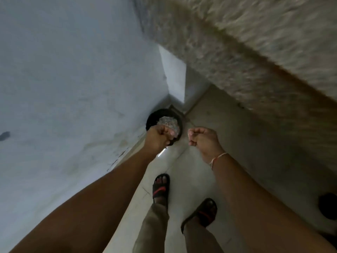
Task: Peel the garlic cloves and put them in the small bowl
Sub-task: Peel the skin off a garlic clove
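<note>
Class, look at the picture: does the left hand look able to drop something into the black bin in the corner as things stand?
Probably yes. The left hand hangs above the near rim of the black bin, whose top is open, with nothing between them. Whether the curled fingers hold anything cannot be told.

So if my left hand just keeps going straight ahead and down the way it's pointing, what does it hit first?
Most likely the dark round bin in the floor corner by the wall: your left hand is curled directly over its crumpled pale contents. Depth is unclear.

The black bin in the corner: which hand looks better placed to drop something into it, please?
Left. The left hand hangs directly over the black bin; the right hand is off beside it.
</note>
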